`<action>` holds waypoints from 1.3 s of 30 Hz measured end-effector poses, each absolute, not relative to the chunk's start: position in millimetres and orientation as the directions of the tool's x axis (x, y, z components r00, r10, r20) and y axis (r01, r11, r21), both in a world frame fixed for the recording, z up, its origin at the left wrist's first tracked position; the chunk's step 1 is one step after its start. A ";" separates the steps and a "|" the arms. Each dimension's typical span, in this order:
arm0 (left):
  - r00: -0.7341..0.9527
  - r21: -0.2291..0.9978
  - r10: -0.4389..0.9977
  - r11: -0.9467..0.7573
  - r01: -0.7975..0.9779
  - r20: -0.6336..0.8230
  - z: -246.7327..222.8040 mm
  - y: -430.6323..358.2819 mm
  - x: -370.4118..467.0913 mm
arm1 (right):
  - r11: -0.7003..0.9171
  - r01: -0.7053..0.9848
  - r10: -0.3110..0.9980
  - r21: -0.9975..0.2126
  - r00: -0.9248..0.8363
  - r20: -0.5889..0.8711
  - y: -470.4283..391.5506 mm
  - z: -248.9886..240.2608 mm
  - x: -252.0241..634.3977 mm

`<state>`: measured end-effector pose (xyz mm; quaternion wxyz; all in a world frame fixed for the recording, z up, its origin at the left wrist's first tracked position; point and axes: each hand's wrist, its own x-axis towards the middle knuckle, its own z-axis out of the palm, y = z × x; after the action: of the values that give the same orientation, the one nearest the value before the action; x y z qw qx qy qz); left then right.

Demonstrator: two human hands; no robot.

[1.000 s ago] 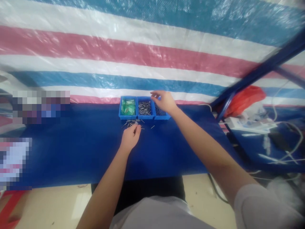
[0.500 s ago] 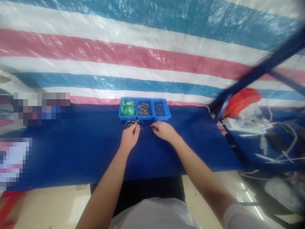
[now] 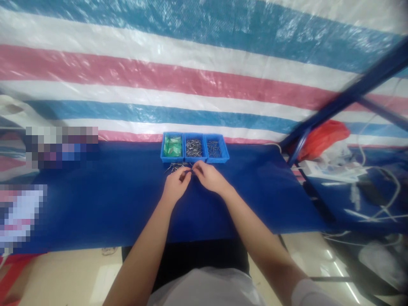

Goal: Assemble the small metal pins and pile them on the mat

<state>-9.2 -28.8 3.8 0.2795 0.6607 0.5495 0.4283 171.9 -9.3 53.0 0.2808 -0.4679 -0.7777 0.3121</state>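
My left hand (image 3: 176, 183) and my right hand (image 3: 211, 177) meet fingertip to fingertip over the blue table (image 3: 127, 199). Both are closed in a pinch around something too small to make out. Just behind my left hand lies a loose pile of thin metal pins (image 3: 174, 166). Three blue bins stand side by side behind the hands: the left bin (image 3: 172, 160) holds green packets (image 3: 173, 147), the middle bin (image 3: 195, 160) is full of metal pins (image 3: 193, 147), and the right bin (image 3: 218, 160) has fewer dark pins (image 3: 213, 148).
A striped sheet (image 3: 159, 80) hangs behind the table. At the right are a blue metal frame (image 3: 338, 100), a red bag (image 3: 330, 136), and white cables (image 3: 393, 191) on another surface. Blurred-out items (image 3: 63, 146) lie at the left.
My right hand has moved left until its fingertips meet those of my left hand. My left hand has shifted slightly right. The whole view has moved a little.
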 end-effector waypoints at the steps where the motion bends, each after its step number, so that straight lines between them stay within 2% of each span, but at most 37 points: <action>1: 0.018 0.841 0.967 -0.230 0.490 0.254 3.5 -28.4 -9.3 | 0.365 0.513 0.901 -0.777 -0.404 0.156 -7.9 52.4 168.2; 4: -0.023 0.850 0.970 -0.201 0.486 0.242 3.5 -27.9 -10.1 | 0.324 0.393 0.916 -0.861 -0.358 0.182 -4.7 46.7 160.8; 8: -0.035 0.859 0.973 -0.183 0.479 0.227 4.2 -28.3 -10.2 | 0.219 0.237 0.945 -0.947 -0.291 0.146 -5.0 33.6 159.3; 14: 0.012 0.833 0.971 -0.212 0.511 0.240 1.9 -27.2 -10.1 | 0.183 0.162 0.971 -0.970 -0.187 0.152 -7.1 18.8 157.1; 19: -0.002 0.843 0.977 -0.183 0.506 0.213 2.8 -28.0 -11.9 | 0.218 0.182 0.971 -0.959 -0.143 0.194 -7.8 18.1 152.5; 26: -0.002 0.836 0.980 -0.167 0.523 0.197 6.1 -30.0 -13.0 | 0.364 0.260 0.927 -0.895 -0.196 0.320 -9.9 18.9 153.0; 39: 0.002 0.822 0.960 -0.241 0.516 0.280 -1.2 -26.8 -11.2 | 0.384 0.407 0.923 -0.829 -0.178 0.340 -5.7 9.1 156.1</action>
<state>-11.2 -26.8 -1.2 0.2577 0.6594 0.5594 0.4312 156.1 -5.7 9.1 0.4362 -0.4696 -0.7083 0.2958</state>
